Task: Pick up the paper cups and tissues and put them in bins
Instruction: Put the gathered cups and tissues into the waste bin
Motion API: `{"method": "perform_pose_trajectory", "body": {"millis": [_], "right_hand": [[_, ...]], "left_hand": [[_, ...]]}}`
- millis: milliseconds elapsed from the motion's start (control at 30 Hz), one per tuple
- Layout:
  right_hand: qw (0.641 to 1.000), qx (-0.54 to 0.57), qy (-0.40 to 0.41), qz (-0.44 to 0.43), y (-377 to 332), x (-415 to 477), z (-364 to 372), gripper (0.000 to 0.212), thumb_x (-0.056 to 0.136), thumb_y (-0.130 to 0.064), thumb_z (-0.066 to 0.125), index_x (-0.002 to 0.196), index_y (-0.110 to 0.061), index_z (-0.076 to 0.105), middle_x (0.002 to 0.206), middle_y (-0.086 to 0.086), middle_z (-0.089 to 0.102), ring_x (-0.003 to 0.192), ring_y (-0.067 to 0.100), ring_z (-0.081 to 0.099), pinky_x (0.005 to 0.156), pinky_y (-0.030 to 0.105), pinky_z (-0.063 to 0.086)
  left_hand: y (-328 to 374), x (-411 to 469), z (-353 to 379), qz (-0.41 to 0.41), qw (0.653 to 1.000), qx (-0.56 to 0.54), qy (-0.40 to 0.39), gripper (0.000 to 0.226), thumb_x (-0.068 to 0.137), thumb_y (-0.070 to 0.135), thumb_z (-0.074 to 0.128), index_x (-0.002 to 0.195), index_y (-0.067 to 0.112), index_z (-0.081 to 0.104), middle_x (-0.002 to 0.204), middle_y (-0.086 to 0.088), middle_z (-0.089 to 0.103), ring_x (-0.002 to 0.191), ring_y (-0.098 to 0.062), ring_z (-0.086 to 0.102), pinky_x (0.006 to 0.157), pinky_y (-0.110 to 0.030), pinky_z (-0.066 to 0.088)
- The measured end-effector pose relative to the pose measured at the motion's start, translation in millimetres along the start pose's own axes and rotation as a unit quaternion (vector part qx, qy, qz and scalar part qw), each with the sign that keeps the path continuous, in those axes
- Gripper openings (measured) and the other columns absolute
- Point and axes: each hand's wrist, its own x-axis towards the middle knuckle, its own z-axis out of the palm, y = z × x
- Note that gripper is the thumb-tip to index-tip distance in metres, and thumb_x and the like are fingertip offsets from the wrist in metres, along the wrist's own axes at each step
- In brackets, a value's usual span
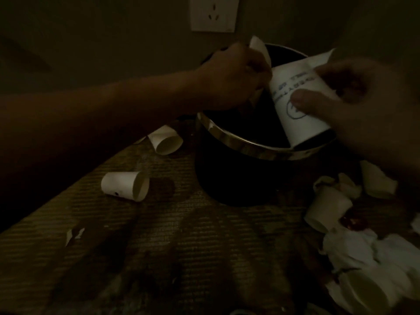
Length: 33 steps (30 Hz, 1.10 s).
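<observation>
Two hands at work over one black bin [227, 178] with a bright metal rim, standing on carpeted floor [181, 258]; dim light.

Left hand [227, 73]: reaches in from the left, above the bin's mouth. Fingers curled, pinching a white tissue [259, 50] that stands up beyond the knuckles, over the far side of the opening.

Right hand [341, 98]: comes in from the right. Fingers and thumb curled round a printed paper cup [295, 87], thumb [302, 102] lying across the printed side. Cup tilted, lower end just inside the near rim, upper end close to the left hand's fingers. White strip [318, 59] visible above the right hand's fingers; cannot tell whether gripped.

Remaining on the floor, none touched:
- left cup [125, 186] on its side, left of the bin, well apart from both hands;
- second cup [167, 143] on its side, just beside the bin, below the left forearm;
- right cup [327, 206] tipped over, right of the bin, among crumpled tissues [354, 246];
- fourth cup [363, 289], blurred, at the lower right edge;
- small paper scrap [75, 235] at lower left.

Wall socket [214, 13] on the wall behind.
</observation>
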Motion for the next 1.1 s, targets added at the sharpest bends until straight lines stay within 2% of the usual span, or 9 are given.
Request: {"method": "perform_pose_trajectory", "body": {"millis": [100,200,333,500,600,700,800,967,1100], "right_hand": [[0.996,-0.079,-0.045,0.008,4.3,-3.4,6.9,0.055,0.072,-0.056,0.071,0.12,-0.034,0.057,0.1,-0.028,0.053,0.079,-0.026,0.05,0.062,0.007,0.041],[0.983,-0.159,-0.092,0.015,-2.0,-3.5,10.7,0.064,0.073,-0.066,0.06,0.126,-0.03,0.058,0.12,-0.006,0.062,0.101,0.004,0.058,0.079,0.028,0.044],[0.97,-0.224,-0.096,-0.015,-4.7,-6.1,11.9,0.056,0.081,-0.065,0.055,0.13,-0.037,0.056,0.123,-0.002,0.064,0.115,0.021,0.057,0.088,0.03,0.041],[0.986,-0.106,-0.011,-0.126,-21.7,-17.8,30.3,0.023,0.091,-0.042,0.061,0.108,-0.027,0.068,0.084,-0.031,0.052,0.074,-0.011,0.054,0.067,0.0,0.036],[0.976,-0.047,-0.012,-0.211,-45.3,-31.2,62.8,0.014,0.091,-0.03,0.063,0.099,-0.02,0.068,0.083,-0.015,0.06,0.075,0.0,0.057,0.07,0.009,0.044],[0.966,-0.029,-0.086,-0.244,-59.0,-44.4,109.1,0.014,0.089,-0.024,0.065,0.098,-0.014,0.069,0.09,-0.002,0.066,0.083,0.011,0.059,0.072,0.024,0.046],[0.955,-0.022,-0.187,-0.23,-60.8,-58.1,156.7,0.017,0.089,-0.022,0.067,0.105,-0.015,0.068,0.099,-0.003,0.065,0.092,0.012,0.057,0.078,0.027,0.048],[0.931,-0.037,-0.34,-0.125,-44.4,-62.7,223.0,0.047,0.09,-0.033,0.066,0.133,-0.025,0.049,0.131,-0.008,0.05,0.114,0.003,0.043,0.082,0.008,0.032],[0.907,-0.044,-0.417,0.023,-19.9,-57.5,258.7,0.084,0.086,-0.042,0.069,0.151,-0.034,0.016,0.153,-0.005,0.033,0.136,0.016,0.035,0.093,0.023,0.029]], "left_hand": [[-2.5,4.9,3.2,-0.005,0.997,0.069,-0.031,0.027,0.101,0.029,0.051,0.123,0.025,0.065,0.108,0.009,0.055,0.094,-0.006,0.049,0.057,-0.003,0.035],[-3.9,3.2,-1.9,-0.011,0.993,0.093,-0.071,0.022,0.099,0.026,0.053,0.115,0.032,0.066,0.115,0.009,0.06,0.1,-0.007,0.053,0.072,-0.017,0.039],[-0.9,-11.6,-15.9,-0.006,0.996,0.078,-0.041,0.02,0.099,0.027,0.055,0.113,0.031,0.067,0.104,0.015,0.062,0.089,0.002,0.058,0.06,-0.003,0.041],[-8.7,-61.3,-40.0,0.05,0.996,0.048,0.051,0.01,0.098,0.028,0.056,0.102,0.031,0.065,0.091,0.025,0.06,0.093,0.017,0.057,0.071,0.002,0.043],[-29.9,-94.0,-52.9,0.047,0.993,0.081,0.077,0.011,0.096,0.03,0.057,0.099,0.026,0.067,0.092,0.022,0.064,0.091,0.011,0.06,0.074,-0.005,0.047],[-68.4,-122.6,-58.1,-0.03,0.995,0.082,0.049,0.01,0.094,0.033,0.059,0.102,0.031,0.066,0.092,0.022,0.064,0.089,0.015,0.059,0.069,-0.004,0.047],[-117.6,-152.2,-48.8,-0.127,0.986,0.112,0.007,0.016,0.091,0.034,0.063,0.108,0.036,0.061,0.099,0.023,0.059,0.094,0.014,0.057,0.06,-0.006,0.043],[-197.2,-190.2,-16.2,-0.255,0.948,0.173,-0.073,0.058,0.088,0.038,0.068,0.14,0.035,0.044,0.147,-0.001,0.041,0.135,-0.023,0.037,0.101,-0.037,0.038],[-230.4,-196.1,3.0,-0.267,0.944,0.167,-0.097,0.077,0.083,0.045,0.071,0.149,0.035,0.031,0.155,-0.004,0.029,0.141,-0.03,0.026,0.111,-0.05,0.034]]}}
